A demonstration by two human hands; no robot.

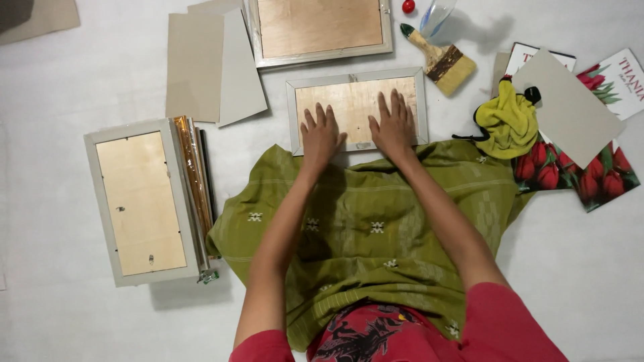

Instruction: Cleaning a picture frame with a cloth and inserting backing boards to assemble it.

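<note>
Plywood backing (pixel 355 100) at twelve o'clock lay under left hand (pixel 320 136) and right hand (pixel 394 125), open-palmed; even pressure suited best

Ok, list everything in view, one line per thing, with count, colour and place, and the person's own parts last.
picture frames: three, grey with plywood backs, face down; one under the hands, one top centre, one left
roll of film: one, amber, along the left frame's right edge
card sheets: several, grey-beige, upper left, top left corner, and one at right
paintbrush: one, wooden handle, green tip, upper right
cloth rag: one, yellow, right
tulip prints: a few, red flowers, far right
clear bottle: one, top edge
red ball: one, top edge
lap cloth: one, olive green, centre
left hand: flat on the middle frame
right hand: flat on the middle frame
</note>
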